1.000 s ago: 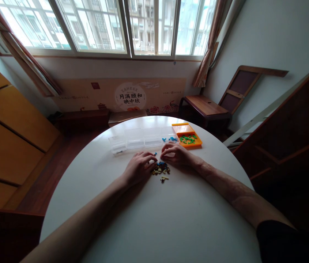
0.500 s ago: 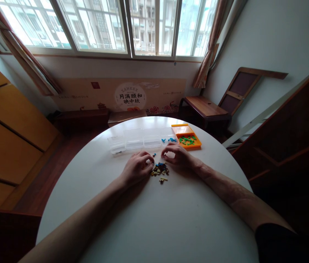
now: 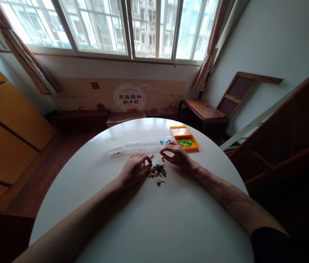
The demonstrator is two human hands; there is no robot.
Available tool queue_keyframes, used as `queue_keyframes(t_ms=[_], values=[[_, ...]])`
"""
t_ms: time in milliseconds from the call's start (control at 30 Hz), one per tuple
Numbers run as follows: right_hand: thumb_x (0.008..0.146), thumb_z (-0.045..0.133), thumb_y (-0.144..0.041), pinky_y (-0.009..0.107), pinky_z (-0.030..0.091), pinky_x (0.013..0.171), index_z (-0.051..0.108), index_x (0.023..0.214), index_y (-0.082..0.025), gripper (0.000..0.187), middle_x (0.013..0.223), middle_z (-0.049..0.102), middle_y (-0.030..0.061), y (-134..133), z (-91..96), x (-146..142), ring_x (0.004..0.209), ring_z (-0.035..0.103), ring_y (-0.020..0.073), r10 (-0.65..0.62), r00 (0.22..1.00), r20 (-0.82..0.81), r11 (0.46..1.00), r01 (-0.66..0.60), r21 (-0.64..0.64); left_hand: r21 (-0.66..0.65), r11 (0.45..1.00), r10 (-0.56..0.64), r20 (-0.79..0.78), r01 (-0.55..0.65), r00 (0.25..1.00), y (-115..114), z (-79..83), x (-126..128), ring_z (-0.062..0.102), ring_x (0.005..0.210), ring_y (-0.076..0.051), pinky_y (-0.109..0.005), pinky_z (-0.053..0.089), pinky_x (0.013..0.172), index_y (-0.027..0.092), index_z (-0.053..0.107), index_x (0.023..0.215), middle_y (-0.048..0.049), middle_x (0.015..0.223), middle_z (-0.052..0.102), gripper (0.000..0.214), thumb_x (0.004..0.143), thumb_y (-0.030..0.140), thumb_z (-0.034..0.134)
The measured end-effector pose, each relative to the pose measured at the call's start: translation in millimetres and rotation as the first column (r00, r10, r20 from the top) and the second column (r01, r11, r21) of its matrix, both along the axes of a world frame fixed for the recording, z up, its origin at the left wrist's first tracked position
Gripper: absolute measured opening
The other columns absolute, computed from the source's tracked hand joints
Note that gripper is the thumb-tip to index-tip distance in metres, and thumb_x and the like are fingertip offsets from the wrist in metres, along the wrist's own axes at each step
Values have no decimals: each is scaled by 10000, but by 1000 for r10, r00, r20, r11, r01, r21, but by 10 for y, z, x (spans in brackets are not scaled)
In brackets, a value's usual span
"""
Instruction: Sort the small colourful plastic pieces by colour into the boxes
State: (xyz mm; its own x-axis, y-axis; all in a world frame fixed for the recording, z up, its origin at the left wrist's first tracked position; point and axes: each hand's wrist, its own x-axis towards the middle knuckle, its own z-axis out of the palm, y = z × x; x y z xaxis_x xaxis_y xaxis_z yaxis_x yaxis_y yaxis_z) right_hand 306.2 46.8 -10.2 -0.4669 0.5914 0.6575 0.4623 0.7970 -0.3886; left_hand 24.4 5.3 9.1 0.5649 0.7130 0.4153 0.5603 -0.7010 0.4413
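Note:
A small pile of tiny yellow, dark and blue plastic pieces [image 3: 157,170] lies on the white table between my hands. My left hand [image 3: 135,167] rests at the pile's left edge. Its fingers are curled with the thumb close to them, and whatever is between the tips is hidden. Beyond the pile, my right hand [image 3: 176,153] is bent with thumb and forefinger brought together in a loop. I cannot make out anything in that pinch. Just below its fingertips is a small dark reddish piece [image 3: 162,159]. One blue piece [image 3: 152,156] lies apart near my left fingers.
Behind my hands stands a row of clear plastic compartments [image 3: 132,146], one holding blue pieces [image 3: 165,141]. To its right is an open orange box [image 3: 195,148] with green pieces [image 3: 185,142]. The round white table [image 3: 154,226] spreads toward me. A wooden chair [image 3: 205,109] stands beyond it.
The dark reddish piece now shows on the table below my right fingertips. My left hand has shifted very little. The whole view has moved slightly.

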Motion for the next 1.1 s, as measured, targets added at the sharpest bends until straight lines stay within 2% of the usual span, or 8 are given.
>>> queue_keyframes(t_ms=[167,300,400,500,633,833,933,1100], values=[[1062,663,-264,463,558,984,767,1103,-273,113,1042,814,45,56,-22,8,986,686,274,-283,950,-135,958,288,16,33,999,26,38,-27,999,-1,-18,11,686,838,-194,-374,514,927,226,714,1002,-26,956,766,38,1011,260,699],[1037,664,-273,503,548,1018,736,1191,-256,171,1134,799,76,100,-37,33,1038,693,306,-392,906,-159,919,394,-22,32,999,21,133,-25,991,18,-18,18,666,777,-177,-341,533,840,234,751,1039,-31,950,776,95,1051,303,686],[1032,654,-248,504,546,1032,721,1191,-259,173,1153,785,77,56,-11,21,1093,690,309,-320,940,-119,946,324,20,-38,999,14,242,-5,970,31,-9,21,630,727,-159,-286,518,715,229,790,1028,-34,903,765,180,1062,377,693],[1036,678,-266,488,557,1030,724,1176,-278,148,1158,787,67,-42,40,-24,1101,693,290,-128,992,-17,989,129,73,-125,992,61,332,-20,941,26,1,18,606,685,-143,-261,498,657,221,810,1006,-13,834,754,247,1038,455,736],[1031,749,-398,489,554,1058,743,1160,-302,162,1151,810,52,-146,92,-89,1101,705,280,68,989,131,992,-81,97,-192,981,94,409,-15,908,3,6,9,629,679,-139,-264,528,669,215,832,985,-7,822,778,303,979,517,806],[1039,761,-504,431,569,976,753,1200,-296,263,1122,826,48,-165,102,-118,1030,741,250,141,974,176,980,-163,113,-196,981,91,443,-2,892,-5,-16,22,637,682,-147,-270,542,659,207,849,941,-22,812,796,334,928,540,857],[1077,724,-453,405,569,958,747,1241,-279,241,1132,830,51,-145,83,-117,1004,754,226,180,966,185,969,-207,136,-214,977,93,465,10,880,-2,-43,55,658,699,-152,-269,545,670,212,865,949,-27,826,812,302,922,513,868],[1092,703,-301,383,561,916,759,1178,-272,106,1049,829,35,-129,62,-130,930,749,203,171,972,158,962,-200,189,-251,967,83,465,42,881,6,-83,97,733,765,-184,-279,563,694,211,878,982,-54,914,854,291,941,497,845]])
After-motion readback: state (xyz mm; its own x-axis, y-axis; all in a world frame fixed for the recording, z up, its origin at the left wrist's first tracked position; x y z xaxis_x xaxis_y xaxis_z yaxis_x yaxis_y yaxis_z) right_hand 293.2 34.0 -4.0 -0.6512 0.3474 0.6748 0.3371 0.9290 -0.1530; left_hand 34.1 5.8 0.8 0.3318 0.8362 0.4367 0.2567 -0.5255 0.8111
